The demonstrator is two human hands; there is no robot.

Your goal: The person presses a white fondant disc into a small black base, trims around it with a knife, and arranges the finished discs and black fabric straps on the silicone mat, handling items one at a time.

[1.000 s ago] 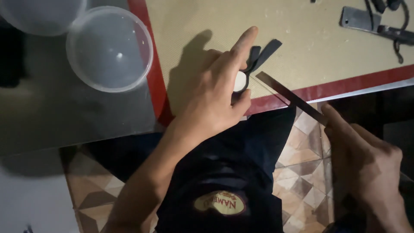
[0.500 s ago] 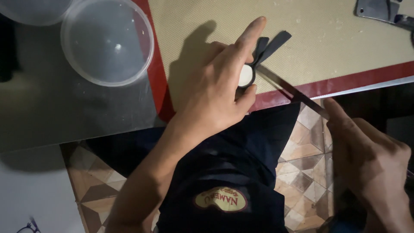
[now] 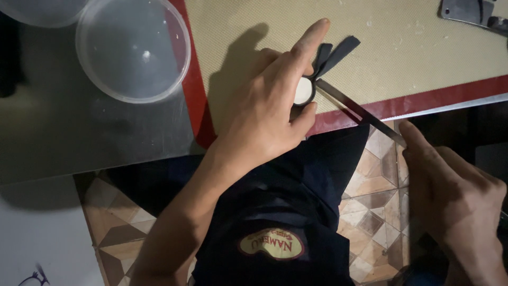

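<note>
the left hand [image 3: 264, 114] has slid a bit along the mat [image 3: 423, 58], fingers closed on the small white piece [image 3: 302, 91], while the right hand [image 3: 455, 196] grips the knife [image 3: 360, 111] touching it.

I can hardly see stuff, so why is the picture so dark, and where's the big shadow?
In the head view, light is dim and falls mostly on the tan mat; the left hand casts a dark shadow leftward on it; the right hand and knife sit in gloom; the clear bowl shows faint glare.
</note>
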